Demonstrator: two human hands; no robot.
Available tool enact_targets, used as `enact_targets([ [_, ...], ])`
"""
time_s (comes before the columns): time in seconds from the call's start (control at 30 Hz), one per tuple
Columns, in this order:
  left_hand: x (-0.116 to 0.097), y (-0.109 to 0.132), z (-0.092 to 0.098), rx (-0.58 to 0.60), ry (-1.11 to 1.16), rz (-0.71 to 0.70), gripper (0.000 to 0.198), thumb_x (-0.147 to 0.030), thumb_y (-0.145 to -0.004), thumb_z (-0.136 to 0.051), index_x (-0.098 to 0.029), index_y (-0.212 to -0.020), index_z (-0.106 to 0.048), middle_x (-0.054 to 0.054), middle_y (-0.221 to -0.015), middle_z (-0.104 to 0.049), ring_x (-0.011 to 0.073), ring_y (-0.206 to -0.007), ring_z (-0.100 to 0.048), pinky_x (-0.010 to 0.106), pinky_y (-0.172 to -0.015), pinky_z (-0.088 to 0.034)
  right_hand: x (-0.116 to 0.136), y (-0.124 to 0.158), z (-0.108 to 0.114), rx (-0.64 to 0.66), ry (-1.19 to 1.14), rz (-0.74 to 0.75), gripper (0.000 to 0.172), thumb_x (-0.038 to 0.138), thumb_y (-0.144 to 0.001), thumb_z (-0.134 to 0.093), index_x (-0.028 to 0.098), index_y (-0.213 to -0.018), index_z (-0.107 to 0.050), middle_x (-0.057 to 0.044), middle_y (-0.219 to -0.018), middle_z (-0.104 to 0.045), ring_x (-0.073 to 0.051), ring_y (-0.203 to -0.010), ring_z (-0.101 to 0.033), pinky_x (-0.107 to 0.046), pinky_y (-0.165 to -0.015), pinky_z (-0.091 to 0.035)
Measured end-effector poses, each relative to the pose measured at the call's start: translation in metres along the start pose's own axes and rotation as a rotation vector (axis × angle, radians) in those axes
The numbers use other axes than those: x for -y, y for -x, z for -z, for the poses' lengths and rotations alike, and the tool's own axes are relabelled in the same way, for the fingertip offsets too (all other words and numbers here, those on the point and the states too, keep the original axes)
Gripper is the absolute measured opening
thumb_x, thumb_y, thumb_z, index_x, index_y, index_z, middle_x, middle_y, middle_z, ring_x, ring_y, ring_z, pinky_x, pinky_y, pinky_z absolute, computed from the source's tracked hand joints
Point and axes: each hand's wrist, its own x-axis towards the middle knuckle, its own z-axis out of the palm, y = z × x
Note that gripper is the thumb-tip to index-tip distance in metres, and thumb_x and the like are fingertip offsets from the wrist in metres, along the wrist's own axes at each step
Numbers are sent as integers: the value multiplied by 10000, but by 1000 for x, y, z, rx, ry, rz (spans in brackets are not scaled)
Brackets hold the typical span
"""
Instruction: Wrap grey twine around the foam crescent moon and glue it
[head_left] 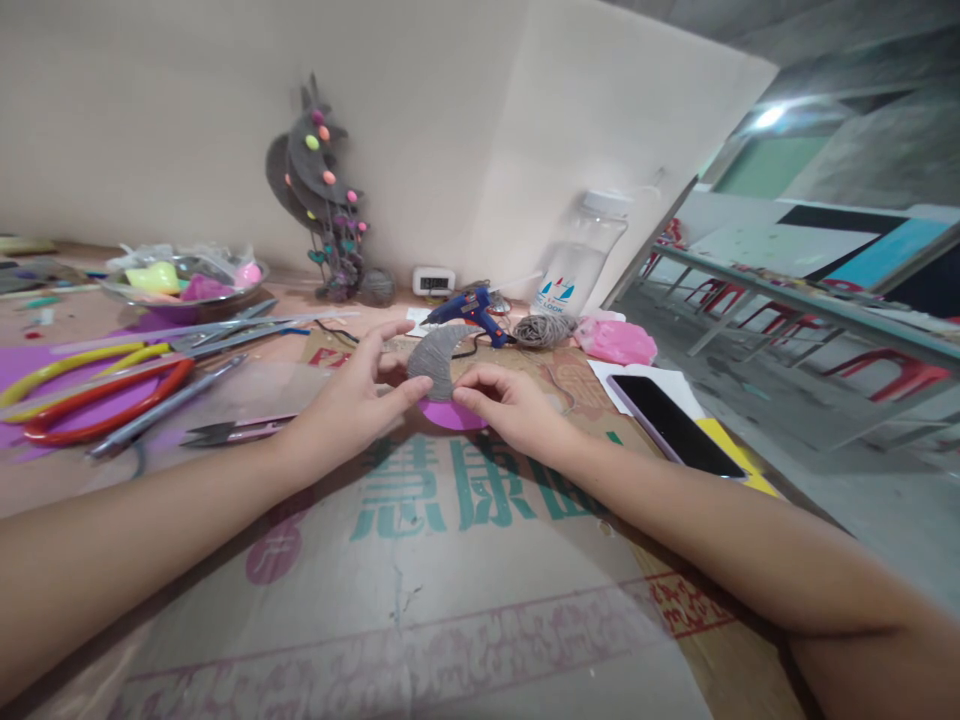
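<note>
A crescent (433,362) covered in grey yarn is held upright between my two hands, above the cardboard sheet. My left hand (367,385) grips its left side, thumb on the front and fingers behind. Thumb and fingertips of my right hand (510,402) pinch at its lower right edge. A purple rounded piece (454,416) shows just below the crescent; I cannot tell whether the two are joined. Just behind lie a blue glue gun (472,312) and a ball of grey yarn (544,330).
Scissors with yellow and red handles (112,400), black snips (238,430) and a bowl of coloured pieces (184,285) lie left. Decorated grey crescents (315,170) lean on the wall. Right are a clear bottle (577,255), pink plastic (619,342) and a phone (675,425). Cardboard (360,620) covers the table.
</note>
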Motion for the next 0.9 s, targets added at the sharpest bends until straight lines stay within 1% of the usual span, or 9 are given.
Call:
enact_targets([
  [0.07,0,-1,0,22,-18,31,582,-363,-785,-588,-189,-1297,-372,69,-1029,-653,197,-907,-622,306,-742,-495,0,0,0,-9,18,19,180,310,-807,-555,151,-746,-614,14,-667,-541,-90,-593,-452,-224,-573,-369],
  [0.17,-1,-2,2,99,-110,43,383,-414,-781,-580,-191,-1093,-577,48,-999,-676,204,-876,-625,292,-713,-492,0,1,0,-25,35,43,165,295,-813,-555,153,-761,-624,8,-697,-563,-89,-606,-470,-226,-597,-381],
  [0.23,-3,-1,3,117,-197,52,308,-437,-789,-558,-191,-957,-636,23,-883,-691,193,-781,-626,275,-650,-481,1,1,0,-31,36,54,158,286,-814,-559,154,-770,-632,5,-720,-582,-91,-626,-487,-225,-618,-391],
  [0.33,-6,0,3,110,-261,64,290,-439,-801,-534,-181,-859,-654,3,-752,-681,178,-687,-612,257,-592,-460,1,1,1,-25,46,65,209,310,-839,-528,151,-766,-644,-1,-731,-602,-102,-673,-517,-229,-646,-397],
  [0.43,-7,0,3,95,-241,56,298,-434,-801,-531,-182,-894,-659,12,-810,-694,187,-733,-618,264,-620,-469,1,0,1,-22,-4,48,256,345,-865,-483,156,-867,-657,-13,-798,-634,-111,-720,-548,-231,-656,-408],
  [0.53,-7,-1,3,77,-229,48,329,-448,-803,-527,-172,-928,-656,27,-836,-695,197,-745,-617,290,-648,-479,0,0,0,-6,-106,6,237,332,-834,-533,167,-971,-634,-28,-901,-655,-112,-745,-573,-229,-656,-432],
  [0.63,-8,-1,4,61,-202,44,314,-432,-808,-526,-171,-928,-653,32,-853,-695,200,-763,-617,298,-676,-484,0,0,-2,0,-127,-21,186,315,-795,-581,164,-895,-624,-12,-799,-640,-98,-659,-556,-220,-604,-431],
  [0.73,-9,-1,4,53,-187,47,280,-406,-814,-523,-175,-906,-653,27,-861,-697,189,-763,-620,284,-681,-482,0,1,-3,-17,-87,-31,149,309,-790,-579,162,-795,-603,28,-638,-565,-75,-533,-481,-210,-527,-395],
  [0.9,-5,-1,4,71,-231,47,241,-384,-787,-560,-178,-880,-647,13,-811,-696,172,-695,-615,258,-602,-473,1,2,-2,-2,-70,-30,172,328,-807,-554,162,-789,-592,40,-585,-526,-70,-491,-449,-207,-493,-373],
])
